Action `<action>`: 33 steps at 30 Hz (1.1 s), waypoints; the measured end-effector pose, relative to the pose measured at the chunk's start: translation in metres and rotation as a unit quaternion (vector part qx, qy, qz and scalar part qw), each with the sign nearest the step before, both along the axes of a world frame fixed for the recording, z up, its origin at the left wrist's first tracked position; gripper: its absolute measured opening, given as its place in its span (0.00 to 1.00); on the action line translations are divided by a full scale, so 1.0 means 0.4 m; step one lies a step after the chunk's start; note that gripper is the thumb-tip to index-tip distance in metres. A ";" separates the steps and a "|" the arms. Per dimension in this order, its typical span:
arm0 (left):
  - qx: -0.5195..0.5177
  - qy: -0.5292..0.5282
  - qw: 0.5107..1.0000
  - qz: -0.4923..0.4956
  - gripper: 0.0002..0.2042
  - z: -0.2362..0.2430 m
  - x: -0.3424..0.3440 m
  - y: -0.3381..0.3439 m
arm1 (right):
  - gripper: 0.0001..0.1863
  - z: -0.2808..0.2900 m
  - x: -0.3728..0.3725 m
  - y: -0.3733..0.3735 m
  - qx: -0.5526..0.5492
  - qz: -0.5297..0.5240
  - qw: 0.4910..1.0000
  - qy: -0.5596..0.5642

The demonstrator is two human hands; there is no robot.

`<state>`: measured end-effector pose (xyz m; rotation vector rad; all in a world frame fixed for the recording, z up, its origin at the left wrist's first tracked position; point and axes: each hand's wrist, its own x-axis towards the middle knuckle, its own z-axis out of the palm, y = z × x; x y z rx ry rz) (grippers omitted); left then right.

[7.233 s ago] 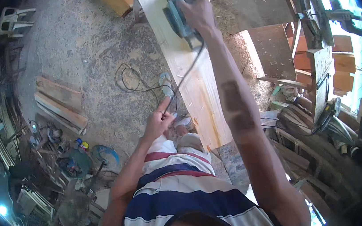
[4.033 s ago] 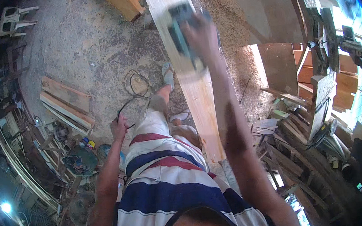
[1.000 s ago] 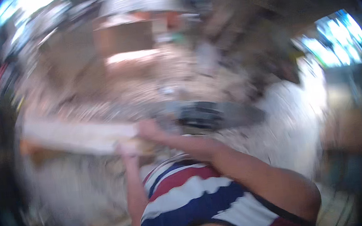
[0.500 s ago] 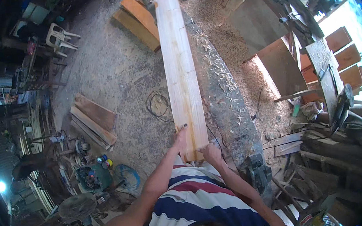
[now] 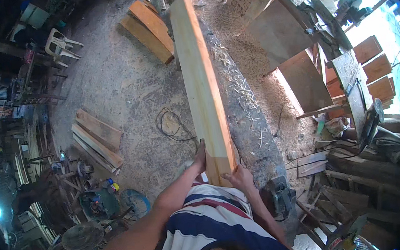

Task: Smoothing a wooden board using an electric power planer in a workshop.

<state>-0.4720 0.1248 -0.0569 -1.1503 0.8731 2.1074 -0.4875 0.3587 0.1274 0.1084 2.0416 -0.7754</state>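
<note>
So the sander's out of the right hand (image 5: 239, 177) now, parked on the floor right of the long plank (image 5: 201, 83). Both hands clamp the plank's near end: left hand (image 5: 199, 157) fingers pressed along its left edge, right ones curled around the corner. Plank looks tipped onto its edge compared with half a second ago, so probably flipping it for the next face.

Daylight glares white far right of the hands, the far left lies in shadow, the fisheye rim bends edges, focus sharp.
</note>
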 end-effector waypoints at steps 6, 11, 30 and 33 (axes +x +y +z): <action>-0.157 0.081 0.984 -0.031 0.44 0.144 -0.212 0.090 | 0.27 0.154 -0.081 0.011 0.103 0.064 0.936 0.331; -0.376 0.270 0.879 0.118 0.51 0.308 -0.470 0.161 | 0.21 0.062 -0.143 0.099 0.152 0.066 0.906 0.390; -0.636 0.217 0.738 -0.061 0.57 0.307 -0.473 0.248 | 0.38 0.035 -0.095 0.146 0.008 0.017 0.962 0.273; -0.641 0.221 0.731 -0.082 0.60 0.306 -0.449 0.265 | 0.44 0.052 -0.088 0.140 0.028 0.012 0.956 0.291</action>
